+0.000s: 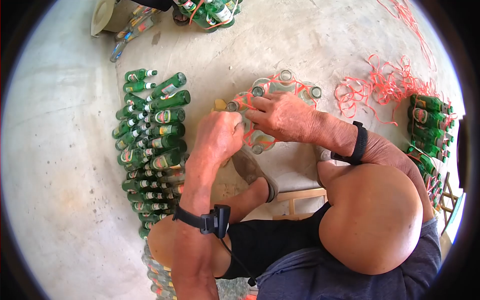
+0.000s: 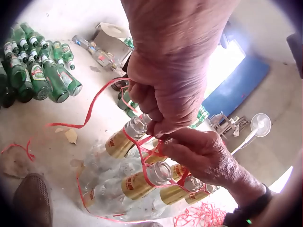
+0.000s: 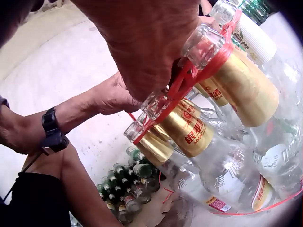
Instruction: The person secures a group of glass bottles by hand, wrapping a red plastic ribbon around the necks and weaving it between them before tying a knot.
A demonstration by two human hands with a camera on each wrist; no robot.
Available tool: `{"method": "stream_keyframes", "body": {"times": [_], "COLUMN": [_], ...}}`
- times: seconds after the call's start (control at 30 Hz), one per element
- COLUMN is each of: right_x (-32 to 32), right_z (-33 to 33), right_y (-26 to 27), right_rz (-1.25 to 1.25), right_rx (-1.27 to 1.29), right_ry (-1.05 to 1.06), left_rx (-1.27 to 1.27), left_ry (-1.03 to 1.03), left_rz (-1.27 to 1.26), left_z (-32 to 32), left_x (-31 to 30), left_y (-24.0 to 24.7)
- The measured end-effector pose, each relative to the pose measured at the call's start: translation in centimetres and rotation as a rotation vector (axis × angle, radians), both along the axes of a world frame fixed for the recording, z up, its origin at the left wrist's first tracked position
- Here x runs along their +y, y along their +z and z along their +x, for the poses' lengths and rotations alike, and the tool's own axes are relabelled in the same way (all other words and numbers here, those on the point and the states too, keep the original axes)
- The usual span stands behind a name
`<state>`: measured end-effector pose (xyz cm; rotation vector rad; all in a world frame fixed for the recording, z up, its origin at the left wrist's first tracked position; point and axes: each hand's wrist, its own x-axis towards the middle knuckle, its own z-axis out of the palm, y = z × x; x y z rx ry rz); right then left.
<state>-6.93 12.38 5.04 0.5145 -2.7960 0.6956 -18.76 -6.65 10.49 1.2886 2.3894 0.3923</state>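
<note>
A cluster of clear glass bottles (image 3: 227, 165) with gold neck labels stands upright, with red plastic strapping (image 2: 144, 165) looped round the necks and lower round the bodies. At the cluster's left side my left hand (image 1: 217, 137) is curled into a fist and grips the strapping; a loose end trails from it in the left wrist view. Over the bottle mouths, my right hand (image 1: 285, 117) pinches the strapping between thumb and fingers, close beside the left fist. The spot where the hands meet is partly hidden by the fingers.
Rows of green bottles (image 1: 160, 130) lie on the floor to the left. A tangle of red strapping (image 1: 375, 87) is at the right, near more green bottles (image 1: 430, 120). A bound green bundle (image 1: 210, 15) stands ahead. A wooden stool (image 1: 300, 196) is between the legs.
</note>
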Motion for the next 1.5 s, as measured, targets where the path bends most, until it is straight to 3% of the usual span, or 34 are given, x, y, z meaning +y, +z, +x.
{"method": "stream_keyframes", "body": {"times": [0.43, 0.73, 0.93, 1.5], "right_x": [0.0, 0.3, 0.3, 0.2], "right_z": [0.0, 0.0, 0.1, -0.1], "right_y": [-0.2, -0.4, -0.3, 0.3], "right_rz": [-0.009, -0.016, -0.050, -0.037], "right_rx": [0.020, 0.015, 0.051, -0.006], "right_ry": [0.002, 0.015, 0.012, 0.009], "left_rx": [-0.169, -0.475, -0.373, -0.541], "left_ry": [0.114, 0.410, 0.400, 0.450], "left_rz": [-0.120, -0.024, -0.129, -0.016], "left_z": [-2.0, -2.9, -2.9, -4.4], "left_x": [0.2, -0.8, 0.0, -2.7], "left_y": [-0.5, -1.6, -0.5, -2.2]}}
